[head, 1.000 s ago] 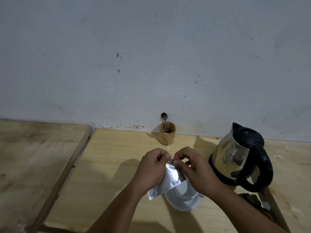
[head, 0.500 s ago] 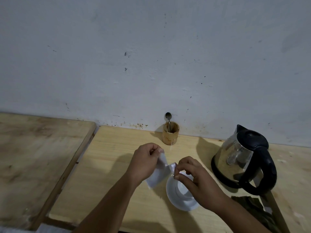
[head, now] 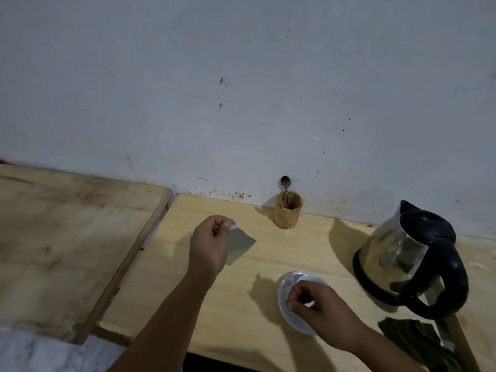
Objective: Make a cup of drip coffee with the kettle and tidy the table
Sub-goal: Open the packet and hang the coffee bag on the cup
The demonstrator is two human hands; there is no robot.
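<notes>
Wooden table; silver sachet pinched in left hand, hanging just right.

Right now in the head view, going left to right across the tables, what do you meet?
Darker wooden table → left hand holding the silver packet → wooden cup with spoon → right hand over white cup → kettle.

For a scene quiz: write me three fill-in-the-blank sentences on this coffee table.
1. The left hand pinches a silver ____.
2. The right hand hovers over the white ____.
3. The spoon stands in a wooden ____ by the wall, left of the kettle.

Missing words: sachet; cup; holder
</notes>
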